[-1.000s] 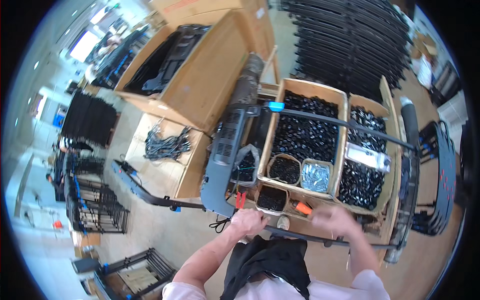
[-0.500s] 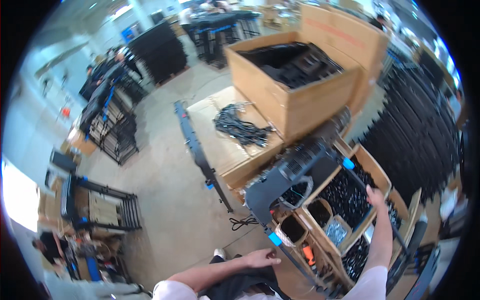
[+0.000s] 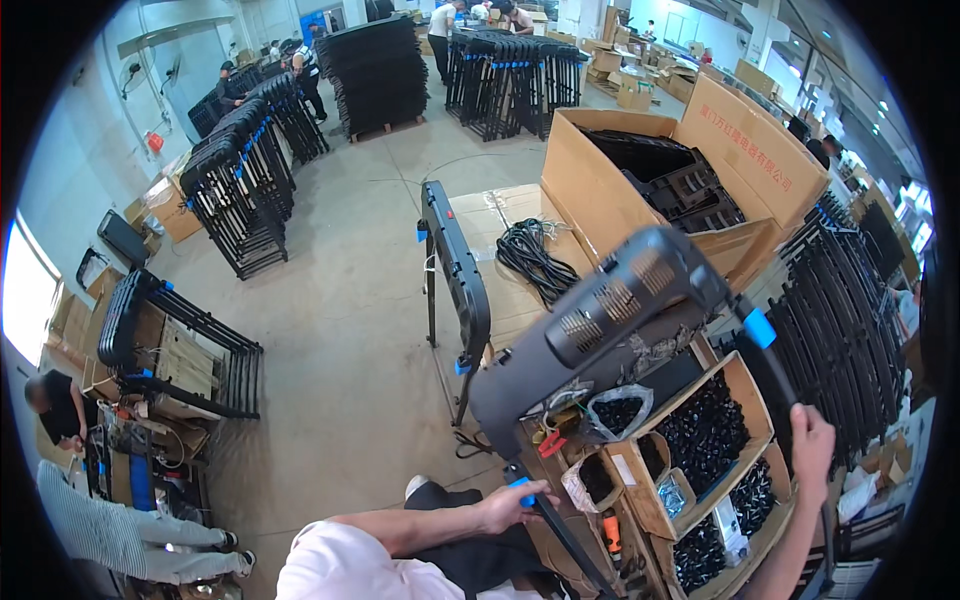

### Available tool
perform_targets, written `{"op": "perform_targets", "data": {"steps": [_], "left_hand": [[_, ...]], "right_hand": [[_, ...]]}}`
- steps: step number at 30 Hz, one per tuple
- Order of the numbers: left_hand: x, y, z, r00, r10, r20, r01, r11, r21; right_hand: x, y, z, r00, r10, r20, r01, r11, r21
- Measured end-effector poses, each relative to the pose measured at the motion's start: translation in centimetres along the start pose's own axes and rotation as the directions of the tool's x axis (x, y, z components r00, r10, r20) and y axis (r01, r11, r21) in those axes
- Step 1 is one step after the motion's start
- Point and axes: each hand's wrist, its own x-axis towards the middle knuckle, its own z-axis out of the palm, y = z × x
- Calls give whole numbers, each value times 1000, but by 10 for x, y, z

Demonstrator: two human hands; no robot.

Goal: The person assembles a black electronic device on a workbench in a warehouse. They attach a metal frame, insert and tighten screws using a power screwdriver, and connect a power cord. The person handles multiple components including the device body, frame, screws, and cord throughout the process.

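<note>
A black plastic U-shaped frame (image 3: 600,318) with vent slots and two long black tubes is tilted in front of me, over the parts boxes. My right hand (image 3: 812,440) is closed around its right tube, below a blue clip (image 3: 759,328). My left hand (image 3: 508,507) has its fingers on the left tube (image 3: 566,540), at another blue clip (image 3: 523,491). Under the frame, an open cardboard box (image 3: 762,408) holds many small black parts. Beside it are a bag of dark small parts (image 3: 618,410) and an orange-handled tool (image 3: 611,537).
A similar black frame (image 3: 455,270) stands to the left of a cardboard surface with a coil of black cables (image 3: 535,258). Behind is a large open carton (image 3: 600,190) of black parts. More frames (image 3: 240,160) stand at the left; stacked black parts (image 3: 840,320) rise at the right. Other people work farther off.
The U-shaped frame has risen and swung up and right in view. My left hand has come onto its left tube; my right hand has moved right, still holding the right tube. My view has shifted.
</note>
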Motion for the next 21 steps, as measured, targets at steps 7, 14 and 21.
{"op": "perform_targets", "data": {"steps": [7, 14, 21], "left_hand": [[-104, 144, -46, 860, 508, 38, -510, 859, 39], [-156, 327, -154, 615, 776, -141, -747, 630, 211], [-189, 483, -229, 517, 833, -194, -652, 531, 542]], "right_hand": [[-42, -199, -112, 988, -83, -132, 92, 994, 65], [-77, -348, -46, 996, -24, -82, 35, 991, 132], [-102, -445, 71, 946, -76, 316, -13, 963, 271]]}}
